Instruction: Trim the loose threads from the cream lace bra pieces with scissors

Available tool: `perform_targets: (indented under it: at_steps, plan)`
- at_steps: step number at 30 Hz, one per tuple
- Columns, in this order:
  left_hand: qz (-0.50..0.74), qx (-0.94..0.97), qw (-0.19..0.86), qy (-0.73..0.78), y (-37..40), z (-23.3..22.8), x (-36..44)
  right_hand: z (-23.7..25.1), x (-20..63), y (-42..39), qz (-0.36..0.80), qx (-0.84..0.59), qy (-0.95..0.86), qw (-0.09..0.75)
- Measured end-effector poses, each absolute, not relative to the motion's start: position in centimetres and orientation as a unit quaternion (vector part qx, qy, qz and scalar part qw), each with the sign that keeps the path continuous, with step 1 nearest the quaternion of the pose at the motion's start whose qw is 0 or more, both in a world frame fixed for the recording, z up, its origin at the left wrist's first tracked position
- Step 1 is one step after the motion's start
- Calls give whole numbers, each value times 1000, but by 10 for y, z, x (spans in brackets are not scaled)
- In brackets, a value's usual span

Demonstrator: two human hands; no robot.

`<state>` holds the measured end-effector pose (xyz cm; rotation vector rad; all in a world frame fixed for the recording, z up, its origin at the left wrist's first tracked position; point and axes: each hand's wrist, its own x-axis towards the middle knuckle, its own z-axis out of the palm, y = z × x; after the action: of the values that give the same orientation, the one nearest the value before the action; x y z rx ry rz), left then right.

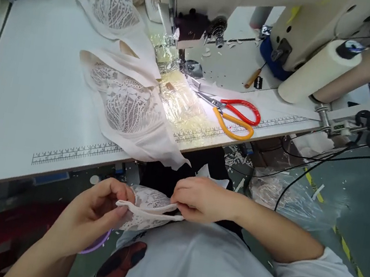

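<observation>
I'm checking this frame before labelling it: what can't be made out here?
Head view only:
- Lace piece: its full shape is hidden by the left hand and right hand that pinch it.
- Sewing machine: its top is cut off by the upper edge.
- Needle area: washed out by lamp glare.
- Ruler markings: numbers too small to read.

white tee (205, 274) w/ red-black print, short sleeves

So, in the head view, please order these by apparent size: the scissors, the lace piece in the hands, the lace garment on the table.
1. lace garment
2. scissors and lace piece: look alike, unranked.
</observation>
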<state>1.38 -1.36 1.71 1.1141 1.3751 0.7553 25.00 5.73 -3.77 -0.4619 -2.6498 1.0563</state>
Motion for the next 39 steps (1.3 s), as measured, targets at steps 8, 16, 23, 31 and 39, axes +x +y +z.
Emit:
perform_targets:
  at_steps: [8, 16, 23, 31, 39]
  plan:
    - [8, 661, 579, 477, -20, 17, -5, -41, 242, 30, 285, -99, -949, 94]
    - [35, 719, 594, 360, -38, 16, -9, -34, 253, 22, 256, -54, -958, 115]
    - [146, 650, 635, 391, -83, -2, -7, -26, 282, 6, 336, -83, -925, 155]
    - [188, 760, 462, 418, -64, 4, -12, -45, 253, 20, 310, -140, -918, 201]
    - [245, 854, 158, 431, -25, 29, -21, -62, 233, 30, 291, -183, -878, 332]
